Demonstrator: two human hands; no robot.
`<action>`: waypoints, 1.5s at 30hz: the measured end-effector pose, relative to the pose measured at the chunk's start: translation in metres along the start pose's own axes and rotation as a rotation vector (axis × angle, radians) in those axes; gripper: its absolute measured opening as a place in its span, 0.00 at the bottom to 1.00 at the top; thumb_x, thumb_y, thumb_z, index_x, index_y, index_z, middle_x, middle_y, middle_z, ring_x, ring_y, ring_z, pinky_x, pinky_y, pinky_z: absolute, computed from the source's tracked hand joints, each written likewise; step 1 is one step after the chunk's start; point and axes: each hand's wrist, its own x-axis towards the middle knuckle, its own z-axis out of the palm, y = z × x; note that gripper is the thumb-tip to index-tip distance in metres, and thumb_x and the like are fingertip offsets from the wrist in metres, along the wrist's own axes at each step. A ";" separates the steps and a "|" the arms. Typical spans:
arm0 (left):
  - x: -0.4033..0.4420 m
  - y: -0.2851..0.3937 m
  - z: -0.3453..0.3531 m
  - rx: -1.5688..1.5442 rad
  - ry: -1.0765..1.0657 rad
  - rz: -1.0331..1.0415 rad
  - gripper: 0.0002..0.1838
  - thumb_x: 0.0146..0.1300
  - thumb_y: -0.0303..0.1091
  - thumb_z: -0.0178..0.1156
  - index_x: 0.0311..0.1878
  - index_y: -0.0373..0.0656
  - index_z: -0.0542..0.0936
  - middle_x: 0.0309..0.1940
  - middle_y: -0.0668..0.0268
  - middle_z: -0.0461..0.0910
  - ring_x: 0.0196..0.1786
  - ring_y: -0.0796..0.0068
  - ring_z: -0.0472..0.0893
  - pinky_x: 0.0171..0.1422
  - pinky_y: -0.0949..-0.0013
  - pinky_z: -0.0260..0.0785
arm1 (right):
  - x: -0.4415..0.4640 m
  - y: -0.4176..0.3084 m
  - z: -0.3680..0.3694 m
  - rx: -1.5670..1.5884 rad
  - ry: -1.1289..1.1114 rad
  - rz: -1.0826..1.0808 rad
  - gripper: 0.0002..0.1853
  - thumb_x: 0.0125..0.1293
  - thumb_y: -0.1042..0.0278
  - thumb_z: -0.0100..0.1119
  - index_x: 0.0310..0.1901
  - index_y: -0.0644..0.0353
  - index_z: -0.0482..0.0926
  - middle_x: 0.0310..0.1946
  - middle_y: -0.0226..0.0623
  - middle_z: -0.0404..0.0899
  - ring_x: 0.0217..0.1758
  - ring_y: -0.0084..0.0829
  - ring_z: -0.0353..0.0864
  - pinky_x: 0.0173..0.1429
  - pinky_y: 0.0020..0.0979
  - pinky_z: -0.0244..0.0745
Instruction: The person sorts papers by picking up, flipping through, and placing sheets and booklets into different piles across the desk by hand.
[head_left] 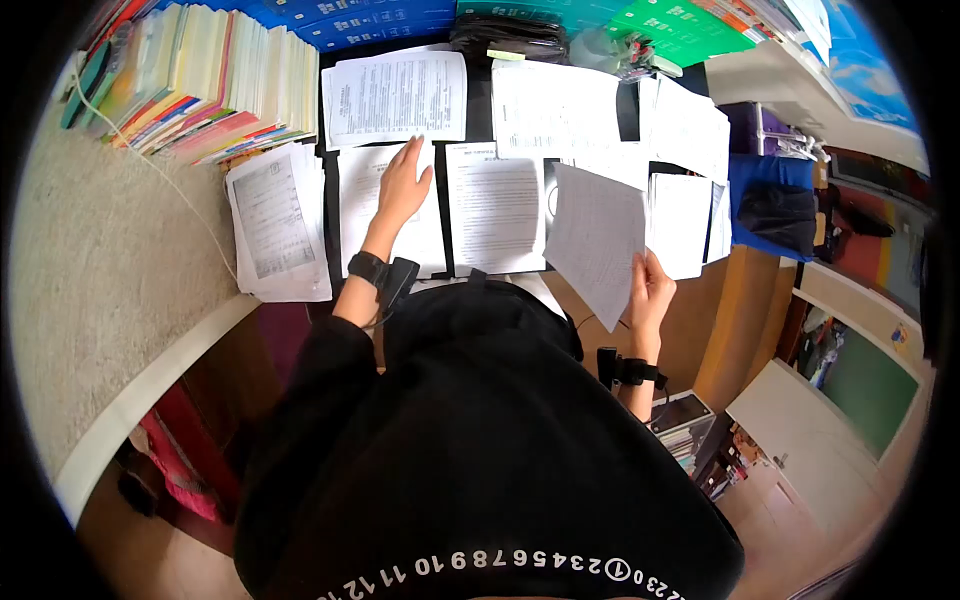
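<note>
My right hand [652, 285] pinches the lower right edge of a printed sheet of paper [597, 235], which hangs tilted over the desk's front edge. Fingers stretched out, my left hand [403, 188] rests over a white paper stack [362, 215], its fingertips close to the printed stack [395, 95] behind. Between the hands lies another printed page [495, 205]. A pile with a grey-printed top sheet [270, 230] is left of my left hand. Right of the held sheet sits a white stack [678, 220]. Both wrists wear black straps with small devices.
A long row of books [210, 70] stands along the wall at back left. More papers [555, 105] and a dark bundle [510, 38] lie at the back, near a clear plastic bag [630, 55]. A black cloth item [778, 215] is on the right. A white cable [185, 185] runs down the wall.
</note>
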 end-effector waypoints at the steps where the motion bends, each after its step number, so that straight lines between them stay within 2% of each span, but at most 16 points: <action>1: 0.001 -0.011 0.004 0.173 -0.081 -0.009 0.31 0.63 0.38 0.53 0.68 0.42 0.59 0.68 0.52 0.59 0.68 0.53 0.61 0.70 0.54 0.54 | -0.002 -0.009 0.002 -0.040 -0.003 -0.022 0.11 0.64 0.70 0.54 0.45 0.63 0.80 0.12 0.41 0.62 0.14 0.20 0.58 0.20 0.25 0.57; 2: -0.002 -0.020 0.011 0.271 -0.253 -0.151 0.31 0.62 0.40 0.54 0.68 0.44 0.60 0.68 0.53 0.57 0.70 0.52 0.57 0.70 0.49 0.52 | -0.005 -0.016 0.004 -0.040 -0.010 -0.016 0.11 0.64 0.70 0.54 0.45 0.63 0.80 0.12 0.40 0.63 0.14 0.20 0.58 0.20 0.26 0.57; 5: -0.035 -0.079 0.057 0.573 -0.221 0.013 0.33 0.61 0.43 0.55 0.69 0.47 0.59 0.70 0.55 0.54 0.72 0.48 0.50 0.70 0.44 0.51 | -0.016 -0.031 0.008 -0.011 -0.031 0.055 0.12 0.64 0.69 0.54 0.46 0.63 0.80 0.12 0.41 0.65 0.13 0.22 0.60 0.21 0.27 0.59; 7: -0.062 -0.112 0.083 0.417 -0.091 0.062 0.37 0.60 0.45 0.57 0.71 0.51 0.55 0.73 0.57 0.46 0.73 0.46 0.41 0.69 0.38 0.47 | -0.023 -0.042 0.007 -0.020 -0.007 0.057 0.12 0.63 0.70 0.54 0.47 0.59 0.80 0.13 0.44 0.69 0.13 0.27 0.67 0.23 0.29 0.63; 9: -0.076 -0.070 0.059 0.471 -0.312 -0.165 0.42 0.58 0.45 0.60 0.72 0.52 0.50 0.74 0.59 0.38 0.74 0.46 0.37 0.66 0.30 0.46 | -0.029 -0.051 0.004 -0.031 0.010 0.087 0.10 0.63 0.71 0.54 0.44 0.65 0.78 0.14 0.42 0.65 0.17 0.20 0.60 0.23 0.27 0.59; 11: -0.083 -0.072 0.062 0.428 -0.309 -0.121 0.46 0.56 0.45 0.63 0.73 0.52 0.47 0.74 0.60 0.32 0.74 0.47 0.34 0.64 0.26 0.46 | -0.034 -0.054 0.000 -0.049 -0.018 0.132 0.11 0.63 0.71 0.54 0.45 0.64 0.78 0.16 0.47 0.64 0.16 0.24 0.61 0.22 0.28 0.59; 15: -0.080 -0.057 0.050 0.500 -0.405 -0.115 0.48 0.55 0.42 0.64 0.73 0.49 0.44 0.74 0.57 0.31 0.74 0.45 0.34 0.64 0.29 0.50 | -0.039 -0.057 -0.004 -0.117 -0.051 0.170 0.11 0.62 0.70 0.54 0.45 0.61 0.80 0.14 0.48 0.68 0.16 0.40 0.72 0.23 0.33 0.64; 25: -0.073 -0.059 0.075 0.612 -0.349 -0.107 0.47 0.54 0.38 0.65 0.72 0.41 0.47 0.73 0.49 0.38 0.73 0.40 0.39 0.71 0.42 0.46 | -0.006 0.025 -0.023 0.121 0.047 0.037 0.11 0.68 0.68 0.50 0.41 0.68 0.77 0.16 0.44 0.68 0.19 0.22 0.63 0.25 0.30 0.63; 28: -0.066 -0.066 0.097 0.195 -0.291 -0.269 0.35 0.60 0.46 0.58 0.65 0.34 0.61 0.62 0.44 0.65 0.67 0.50 0.62 0.70 0.59 0.54 | 0.015 0.051 -0.045 0.122 -0.078 0.061 0.14 0.70 0.66 0.49 0.45 0.72 0.75 0.25 0.47 0.78 0.29 0.21 0.70 0.36 0.29 0.70; 31: -0.066 0.000 0.114 -0.253 -0.184 -0.363 0.28 0.62 0.46 0.58 0.59 0.37 0.68 0.40 0.52 0.81 0.40 0.63 0.81 0.44 0.67 0.73 | 0.038 0.094 -0.048 0.317 -0.121 -0.051 0.13 0.70 0.67 0.48 0.38 0.73 0.73 0.26 0.33 0.73 0.33 0.18 0.66 0.37 0.24 0.66; 32: -0.071 0.010 0.137 -0.438 -0.062 -0.219 0.27 0.63 0.47 0.57 0.59 0.38 0.69 0.38 0.56 0.81 0.39 0.67 0.81 0.44 0.67 0.72 | 0.046 0.099 -0.051 0.387 -0.173 -0.047 0.13 0.71 0.67 0.47 0.37 0.71 0.72 0.25 0.30 0.70 0.31 0.17 0.63 0.35 0.22 0.63; 34: -0.078 0.075 0.147 -0.695 -0.157 -0.385 0.32 0.63 0.54 0.55 0.61 0.39 0.67 0.47 0.57 0.78 0.50 0.70 0.77 0.52 0.70 0.68 | 0.061 0.099 -0.058 0.505 -0.248 -0.040 0.13 0.71 0.66 0.47 0.33 0.69 0.71 0.23 0.25 0.65 0.29 0.15 0.59 0.32 0.20 0.58; 35: -0.090 0.128 0.129 -0.752 -0.312 -0.399 0.37 0.65 0.61 0.47 0.66 0.41 0.62 0.62 0.56 0.67 0.62 0.63 0.69 0.62 0.56 0.63 | 0.066 0.101 -0.059 0.564 -0.268 -0.040 0.13 0.71 0.66 0.47 0.32 0.68 0.70 0.23 0.23 0.63 0.28 0.15 0.57 0.31 0.19 0.55; 37: -0.102 0.153 0.151 -1.051 -0.361 -0.420 0.37 0.65 0.59 0.50 0.66 0.38 0.62 0.61 0.58 0.69 0.64 0.64 0.66 0.65 0.57 0.60 | 0.077 0.102 -0.052 0.720 -0.291 0.001 0.15 0.72 0.63 0.46 0.35 0.68 0.73 0.26 0.24 0.67 0.31 0.15 0.60 0.35 0.18 0.57; 40: -0.109 0.156 0.171 -1.395 -0.091 -0.494 0.30 0.65 0.50 0.54 0.63 0.40 0.65 0.58 0.60 0.71 0.63 0.68 0.67 0.66 0.58 0.57 | 0.112 0.092 -0.033 0.656 -0.354 -0.123 0.16 0.72 0.61 0.45 0.41 0.68 0.75 0.31 0.26 0.72 0.33 0.16 0.64 0.38 0.19 0.60; 45: -0.091 0.114 0.109 -1.331 0.260 -0.481 0.20 0.65 0.39 0.54 0.55 0.36 0.72 0.51 0.61 0.76 0.51 0.71 0.77 0.57 0.64 0.68 | 0.137 0.060 0.028 0.530 -0.425 -0.292 0.18 0.71 0.63 0.46 0.50 0.72 0.73 0.39 0.39 0.77 0.41 0.26 0.71 0.49 0.27 0.66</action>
